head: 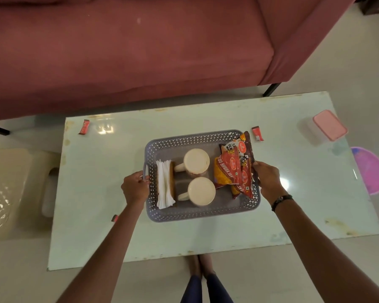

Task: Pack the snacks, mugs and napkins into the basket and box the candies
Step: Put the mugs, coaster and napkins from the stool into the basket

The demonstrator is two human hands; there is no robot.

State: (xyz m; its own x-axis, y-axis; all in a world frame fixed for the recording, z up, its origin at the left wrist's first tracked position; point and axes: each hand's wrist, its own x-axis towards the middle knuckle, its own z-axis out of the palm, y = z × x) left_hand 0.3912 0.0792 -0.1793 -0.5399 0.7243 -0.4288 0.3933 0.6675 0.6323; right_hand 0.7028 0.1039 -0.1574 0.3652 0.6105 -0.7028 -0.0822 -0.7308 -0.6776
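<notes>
Basket (202, 215) at table (293, 204) centre, gripped at both end handles: left hand (136, 186) curled on left handle, right hand (266, 179) closed on right rim. Packed inside: napkins (165, 184), two mugs (196, 160) (201, 191), snack packets (234, 171). Judged outstanding: three candies (84, 127) (257, 133) (115, 218) loose on table; pink-lidded box (329, 125) at far right, shut, well apart.
</notes>
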